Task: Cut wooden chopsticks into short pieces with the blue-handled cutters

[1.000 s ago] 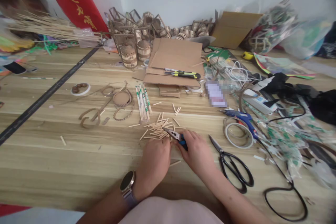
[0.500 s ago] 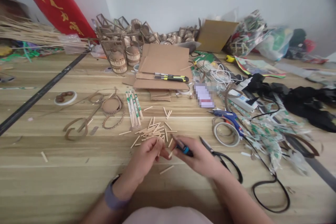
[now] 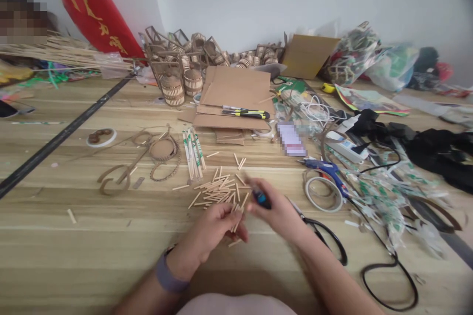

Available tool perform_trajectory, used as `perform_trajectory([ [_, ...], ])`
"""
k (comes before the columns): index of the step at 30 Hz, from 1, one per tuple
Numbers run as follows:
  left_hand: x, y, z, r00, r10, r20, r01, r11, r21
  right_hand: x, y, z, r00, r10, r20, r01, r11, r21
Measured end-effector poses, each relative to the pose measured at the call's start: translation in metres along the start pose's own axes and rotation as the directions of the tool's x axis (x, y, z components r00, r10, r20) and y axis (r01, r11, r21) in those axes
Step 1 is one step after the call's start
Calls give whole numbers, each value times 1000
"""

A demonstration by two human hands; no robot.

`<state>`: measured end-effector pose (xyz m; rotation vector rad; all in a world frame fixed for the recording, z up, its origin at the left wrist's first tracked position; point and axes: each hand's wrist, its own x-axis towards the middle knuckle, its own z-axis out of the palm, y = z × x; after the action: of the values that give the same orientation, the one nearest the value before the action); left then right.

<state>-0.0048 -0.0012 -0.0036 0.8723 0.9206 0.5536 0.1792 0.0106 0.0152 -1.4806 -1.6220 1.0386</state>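
My left hand point(image 3: 214, 226) pinches a few short wooden sticks point(image 3: 235, 219) between thumb and fingers. My right hand point(image 3: 277, 211) is closed round a knife with a black-and-blue handle point(image 3: 261, 198); its front end is blurred by motion. The two hands are a little apart. Just beyond them lies a loose pile of short sticks point(image 3: 218, 187). Another stick point(image 3: 234, 243) rests on the table below my left fingers. Black-handled scissors point(image 3: 327, 234) lie partly hidden beside my right forearm.
Wrapped sticks point(image 3: 192, 152), a cardboard stack point(image 3: 236, 86) with cutters on top and a phone point(image 3: 291, 139) lie ahead. To the right are a tape roll point(image 3: 307, 193), a blue glue gun point(image 3: 325, 166) and torn wrappers. Small woven baskets point(image 3: 173, 91) stand at the back.
The view has shifted slightly, so the scene sits farther right and lower. My right hand with the knife has moved up and away from the left fingers. The left hand's sticks show more clearly.
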Motion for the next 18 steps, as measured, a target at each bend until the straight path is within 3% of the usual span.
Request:
perform_trajectory([
  [2, 0, 0, 0, 999, 13, -47, -15, 999, -48, 5, 6, -4, 973, 103, -204, -79, 989, 124],
  [4, 1, 1, 1, 997, 28, -76, -34, 995, -90, 6, 9, -6, 951, 139, -275, -102, 984, 146],
  [9, 3, 1, 1, 990, 71, -122, -90, 983, -158, -12, -2, 10, 996, -66, -64, 60, 994, -90],
  [13, 5, -1, 3, 992, 92, -91, -108, 975, -192, -22, -4, 31, 969, -247, 22, 246, 945, -215],
  [18, 8, -4, 4, 979, 146, -145, -174, 963, -205, -19, 2, 40, 917, -393, 67, 395, 868, -301],
])
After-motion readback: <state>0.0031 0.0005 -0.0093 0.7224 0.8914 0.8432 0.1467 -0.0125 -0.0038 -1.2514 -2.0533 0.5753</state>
